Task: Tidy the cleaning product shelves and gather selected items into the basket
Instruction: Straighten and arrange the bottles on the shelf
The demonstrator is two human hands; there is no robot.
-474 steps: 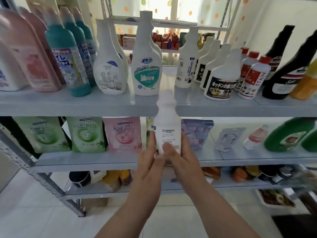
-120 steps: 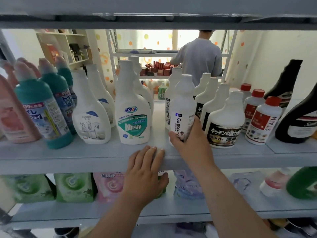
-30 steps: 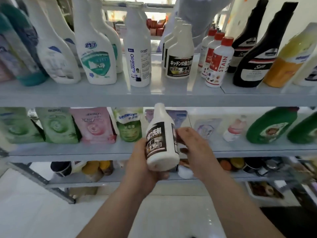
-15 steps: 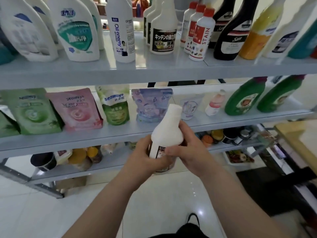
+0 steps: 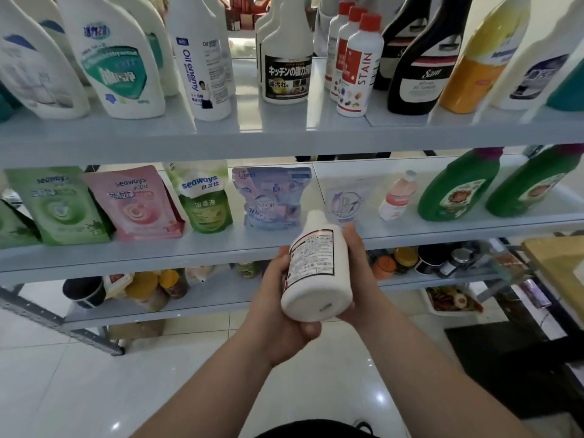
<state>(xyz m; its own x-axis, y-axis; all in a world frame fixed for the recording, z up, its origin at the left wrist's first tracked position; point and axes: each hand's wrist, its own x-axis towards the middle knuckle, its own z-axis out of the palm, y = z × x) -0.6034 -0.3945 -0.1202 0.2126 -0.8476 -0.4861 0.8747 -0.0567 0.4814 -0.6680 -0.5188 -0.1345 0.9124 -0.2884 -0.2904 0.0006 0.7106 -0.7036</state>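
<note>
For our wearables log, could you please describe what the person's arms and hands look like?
The left forearm and right forearm are bare to the frame edge, with no sleeves in view. The left hand and right hand wear no gloves, and no ring, watch or bracelet shows on their visible sides. A black garment shows at the bottom edge.

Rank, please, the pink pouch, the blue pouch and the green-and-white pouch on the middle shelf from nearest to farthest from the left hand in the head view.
1. The blue pouch: on the middle shelf, right behind the left hand, which holds the white bottle.
2. The green-and-white pouch: next to the left.
3. The pink pouch: farther left again.
</note>
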